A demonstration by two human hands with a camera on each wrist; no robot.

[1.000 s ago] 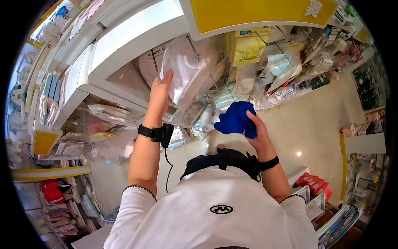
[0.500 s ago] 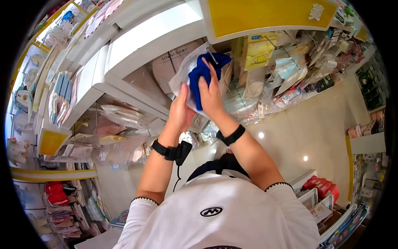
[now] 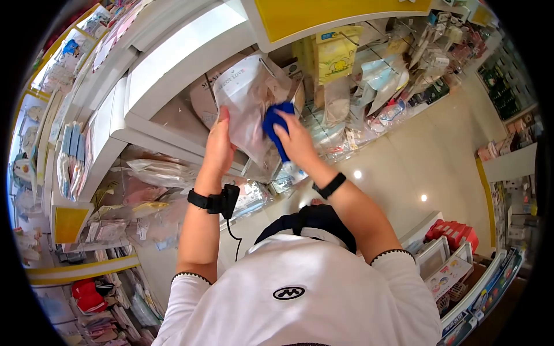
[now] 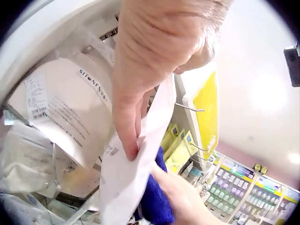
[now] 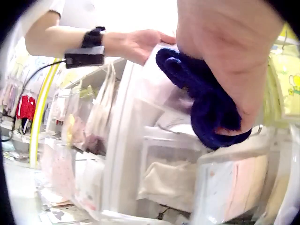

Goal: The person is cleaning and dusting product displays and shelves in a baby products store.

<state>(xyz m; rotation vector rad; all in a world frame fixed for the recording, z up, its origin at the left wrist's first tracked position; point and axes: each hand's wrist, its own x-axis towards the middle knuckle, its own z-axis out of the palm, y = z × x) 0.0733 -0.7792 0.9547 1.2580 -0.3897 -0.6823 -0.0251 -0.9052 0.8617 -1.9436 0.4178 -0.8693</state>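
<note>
My left hand (image 3: 220, 145) grips the left edge of a white clear-wrapped package (image 3: 243, 95) that hangs at a rack hook. In the left wrist view, a finger lies along one face of the package (image 4: 119, 180) and others are behind it. A blue cloth (image 3: 277, 122) is bunched in my right hand (image 3: 297, 141), against the package's lower right side. Fluffy folds of the cloth (image 5: 206, 101) stick out beneath the palm in the right wrist view. Behind hangs a round-topped beige package (image 4: 61, 101) with a printed label.
Yellow packs (image 3: 336, 55) and other bagged goods hang to the right on metal hooks. A white shelf edge (image 3: 179, 57) curves over the left side, with a yellow panel (image 3: 334, 17) above. Red items (image 3: 453, 232) stand in a rack at the lower right, beside the tiled floor (image 3: 398, 167).
My right hand brought the blue cloth from the right up onto the package, then slid it down to the package's lower right. The left hand stayed at the package's left edge.
</note>
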